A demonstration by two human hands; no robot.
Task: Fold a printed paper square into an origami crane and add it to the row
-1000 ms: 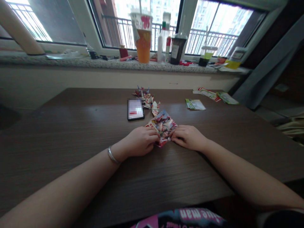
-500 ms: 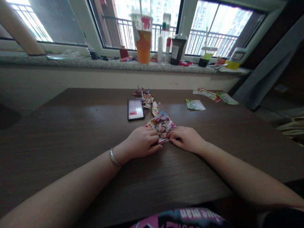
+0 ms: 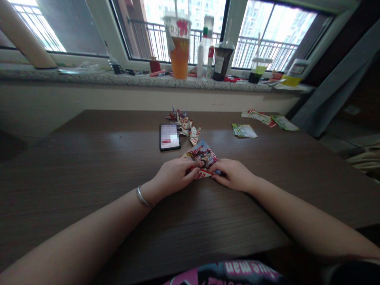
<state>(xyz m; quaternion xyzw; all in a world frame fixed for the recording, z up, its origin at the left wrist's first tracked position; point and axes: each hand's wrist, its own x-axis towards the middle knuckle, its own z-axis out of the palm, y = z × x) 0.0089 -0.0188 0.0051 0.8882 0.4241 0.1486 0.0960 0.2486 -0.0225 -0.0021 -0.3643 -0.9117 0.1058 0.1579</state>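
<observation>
A bare left hand (image 3: 179, 175) with a silver bangle at its wrist and a bare right hand (image 3: 234, 173) pinch a multicoloured, picture-printed sheet of paper (image 3: 202, 152) between thumb and fingers, one at each side of its folded near edge, around the middle of a dark-brown wood-grain counter (image 3: 89, 186). The sheet looks very light and thin, soft enough to bend under a fingertip, probably a little slick on its printed face, and likely to crease for good or tear if tugged. The near fold and its two ends appear the surest places to hold, with the counter backing the pressure. Toward the far edge, small cream-and-red folded paper pieces (image 3: 186, 126) stand beside a black-framed phone (image 3: 169, 137); a green-and-white stack of printed papers (image 3: 244, 131) lies toward the far right corner.
</observation>
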